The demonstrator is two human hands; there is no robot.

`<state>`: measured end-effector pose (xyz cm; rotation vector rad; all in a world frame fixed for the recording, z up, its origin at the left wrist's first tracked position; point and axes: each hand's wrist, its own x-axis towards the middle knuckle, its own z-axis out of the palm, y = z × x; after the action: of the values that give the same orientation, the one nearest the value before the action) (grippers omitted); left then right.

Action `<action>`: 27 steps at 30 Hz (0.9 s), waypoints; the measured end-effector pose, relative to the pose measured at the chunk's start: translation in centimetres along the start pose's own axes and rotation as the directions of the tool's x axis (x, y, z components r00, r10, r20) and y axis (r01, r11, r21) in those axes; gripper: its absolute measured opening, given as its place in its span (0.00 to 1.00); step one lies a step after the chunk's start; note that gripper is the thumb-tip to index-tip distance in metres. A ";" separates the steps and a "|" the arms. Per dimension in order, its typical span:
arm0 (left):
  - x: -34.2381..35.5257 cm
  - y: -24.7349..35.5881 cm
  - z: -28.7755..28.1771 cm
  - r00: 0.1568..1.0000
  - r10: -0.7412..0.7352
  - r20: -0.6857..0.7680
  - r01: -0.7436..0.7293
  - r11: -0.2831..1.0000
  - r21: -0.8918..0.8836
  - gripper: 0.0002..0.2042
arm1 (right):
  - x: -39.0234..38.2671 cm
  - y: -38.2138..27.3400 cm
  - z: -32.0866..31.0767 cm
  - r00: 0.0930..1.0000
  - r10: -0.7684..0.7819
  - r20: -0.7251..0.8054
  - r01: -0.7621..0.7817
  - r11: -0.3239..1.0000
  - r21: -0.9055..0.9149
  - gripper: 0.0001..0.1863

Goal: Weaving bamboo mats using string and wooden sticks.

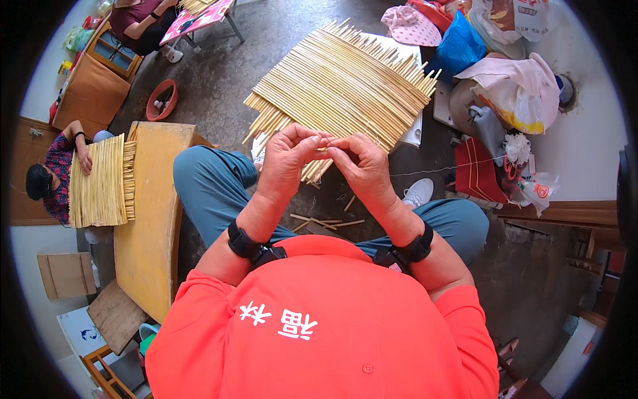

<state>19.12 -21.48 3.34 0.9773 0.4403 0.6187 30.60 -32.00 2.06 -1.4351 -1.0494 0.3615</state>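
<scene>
Head view: left hand (282,159) and right hand (365,165), fingertips pinched together, contents unclear, at the stick mat's (342,86) near edge

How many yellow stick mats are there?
2 clearly: one flat yellow stick mat by the wearer's left hand, another mat before the co-worker at left. Cropped yellow sticks on the pink table may be another.

A: Which way is blocked?

B: Forward. The mat (345,86) spreads beneath and beyond the left hand (287,159) and right hand (362,159).

A: Sideways?

B: The 2 knees (206,174) flank them, the desk (147,226) past the left, a red bag (473,171) past the right. A thread (458,165) runs out beside the right hand.

A: Any opening?

B: Between the forearms (224,261), down to loose sticks (349,223); also the floor (219,86) between mat and basin (159,117).
</scene>
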 end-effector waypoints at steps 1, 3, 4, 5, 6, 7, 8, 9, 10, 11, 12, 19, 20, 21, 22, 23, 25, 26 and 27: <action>0.0 0.0 0.1 1.000 -0.005 -0.003 0.005 1.000 0.006 0.03 | 0.0 -0.1 0.0 1.000 0.000 -0.005 0.000 1.000 -0.006 0.04; 0.0 0.1 0.1 1.000 -0.003 0.000 0.003 1.000 0.013 0.03 | 0.1 -0.3 0.0 1.000 -0.006 -0.003 0.006 1.000 -0.016 0.04; 0.0 0.1 0.1 1.000 0.000 0.004 0.000 1.000 0.016 0.04 | 0.2 -0.4 0.0 1.000 -0.006 -0.004 0.006 1.000 -0.009 0.04; 0.0 0.1 0.1 1.000 0.002 0.008 -0.002 1.000 0.019 0.04 | 0.2 -0.4 0.0 1.000 0.000 -0.005 0.000 1.000 -0.005 0.04; 0.0 0.0 0.1 1.000 0.004 0.012 -0.004 1.000 0.022 0.04 | 0.2 -0.5 0.0 1.000 -0.005 -0.005 0.005 1.000 -0.003 0.04; 0.0 0.0 0.1 1.000 0.005 0.015 -0.006 1.000 0.029 0.04 | 0.2 -0.5 0.0 1.000 -0.005 -0.006 0.005 1.000 -0.004 0.04; 0.0 0.0 0.1 1.000 0.006 0.017 -0.006 0.999 0.036 0.03 | 0.2 -0.5 0.0 1.000 -0.005 -0.008 0.005 1.000 -0.006 0.04; 0.0 0.0 0.1 1.000 0.012 0.023 -0.013 0.999 0.038 0.03 | 0.1 -0.5 0.0 1.000 -0.005 -0.013 0.006 1.000 0.002 0.05; 0.0 0.0 0.0 1.000 0.009 0.020 -0.010 0.999 0.052 0.03 | 0.1 -0.5 0.0 1.000 -0.007 -0.019 0.008 1.000 0.009 0.05; 0.0 0.0 0.0 1.000 0.011 0.022 -0.012 0.998 0.060 0.03 | 0.2 -0.5 0.1 1.000 -0.010 -0.024 0.010 1.000 0.016 0.05; 0.0 0.0 0.0 1.000 0.016 0.026 -0.018 0.998 0.067 0.03 | 0.1 -0.5 0.0 1.000 0.000 -0.007 0.000 1.000 -0.001 0.05; 0.1 -0.1 -0.2 0.997 0.045 0.056 -0.050 0.995 0.089 0.02 | 0.2 -0.1 0.4 0.999 -0.042 -0.029 0.042 0.999 -0.019 0.05; 0.1 -0.1 -0.3 0.997 0.047 0.057 -0.052 0.995 0.085 0.02 | 0.2 -0.1 0.5 0.999 -0.039 -0.027 0.039 0.999 -0.019 0.05; 0.1 -0.1 -0.3 0.997 0.049 0.058 -0.053 0.995 0.082 0.01 | 0.1 0.0 0.5 0.999 -0.036 -0.027 0.035 0.999 -0.018 0.05; 0.2 -0.1 -0.4 0.997 0.049 0.058 -0.054 0.995 0.087 0.01 | 0.1 0.0 0.5 0.999 -0.029 -0.025 0.029 0.999 -0.019 0.05; 0.2 -0.1 -0.4 0.997 0.049 0.058 -0.054 0.994 0.093 0.01 | 0.1 -0.1 0.5 1.000 -0.017 -0.023 0.017 1.000 -0.020 0.05; 0.2 -0.1 -0.5 0.997 0.049 0.057 -0.055 0.993 0.101 0.01 | 0.0 -0.2 0.3 1.000 0.026 0.012 -0.026 0.999 -0.023 0.05; 0.2 -0.1 -0.5 0.997 0.049 0.056 -0.055 0.993 0.105 0.01 | 0.0 -0.2 0.2 0.998 0.050 0.030 -0.050 0.998 -0.026 0.05; 0.2 -0.1 -0.5 0.997 0.048 0.054 -0.054 0.993 0.109 0.01 | 0.0 -0.2 0.2 0.998 0.050 0.035 -0.049 0.998 -0.030 0.05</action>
<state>19.00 -21.05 2.95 1.1105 0.4087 0.6192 30.36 -31.92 2.23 -1.4875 -1.0535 0.4100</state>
